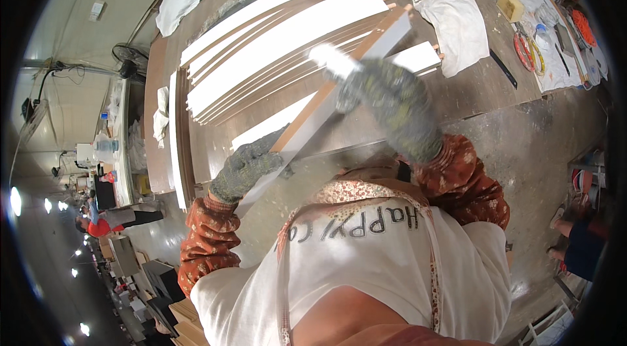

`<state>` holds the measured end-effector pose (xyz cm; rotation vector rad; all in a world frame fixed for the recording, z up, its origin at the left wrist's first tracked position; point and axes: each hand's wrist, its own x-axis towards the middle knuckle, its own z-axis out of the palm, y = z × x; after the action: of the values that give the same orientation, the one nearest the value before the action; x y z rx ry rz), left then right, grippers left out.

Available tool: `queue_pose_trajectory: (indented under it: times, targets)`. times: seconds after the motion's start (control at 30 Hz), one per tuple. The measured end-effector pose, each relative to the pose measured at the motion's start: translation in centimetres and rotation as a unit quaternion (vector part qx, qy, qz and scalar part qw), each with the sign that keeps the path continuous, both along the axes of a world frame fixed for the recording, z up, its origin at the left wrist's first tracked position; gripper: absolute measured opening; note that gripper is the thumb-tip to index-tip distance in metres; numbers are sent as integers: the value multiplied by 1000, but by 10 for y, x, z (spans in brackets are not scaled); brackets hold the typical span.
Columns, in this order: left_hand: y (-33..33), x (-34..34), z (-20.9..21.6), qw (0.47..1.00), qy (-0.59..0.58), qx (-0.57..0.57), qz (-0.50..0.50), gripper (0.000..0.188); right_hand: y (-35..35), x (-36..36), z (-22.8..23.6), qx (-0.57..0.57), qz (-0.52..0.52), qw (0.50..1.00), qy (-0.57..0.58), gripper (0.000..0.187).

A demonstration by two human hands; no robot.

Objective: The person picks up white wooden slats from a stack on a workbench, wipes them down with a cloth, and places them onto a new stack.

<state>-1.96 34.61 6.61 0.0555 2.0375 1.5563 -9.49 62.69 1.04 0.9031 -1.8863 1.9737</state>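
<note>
A long narrow board with a white face and a brown edge slants up and away across the front of the table, with small wooden dowels at its far end. My left hand, in a grey-green knit glove, is closed around its near end. My right hand, gloved alike and smeared by motion, is over the board's upper half. From its fingers sticks a small white object, glaring and too blurred to name, against the brown edge. Beyond lie rows of similar white boards, several with dowels in their ends.
The brown table carries white cloths at the back right and left. Farther right are red-and-yellow-handled scissors, a black strip, a yellow sponge and jars. More boards stack at the left edge. People stand far left and right.
</note>
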Motion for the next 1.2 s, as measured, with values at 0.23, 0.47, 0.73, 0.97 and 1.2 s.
queue_pose_trajectory:
  times: [0.23, 0.47, 0.73, 0.97, 1.2]
  targets:
    - [-58, 42, -20, 997, -62, 22, 33, 49, 68, -72, -3, 194, -407, 861, 236, 29]
    - [-60, 39, -8, 984, -149, 89, -32, 72, 48, -62, -19, 256, -382, 836, 299, 31]
    - [-46, -58, 53, 909, 48, -298, -289, 65, 50, -8, -39, 247, -412, 874, 68, 39]
    - [25, -210, 99, 811, 325, -375, -309, 37, 57, -2, -55, 319, -565, 761, 20, 33]
    - [70, -182, 6, 654, 694, -264, -149, 24, 51, -3, -83, 229, -575, 772, -148, 29]
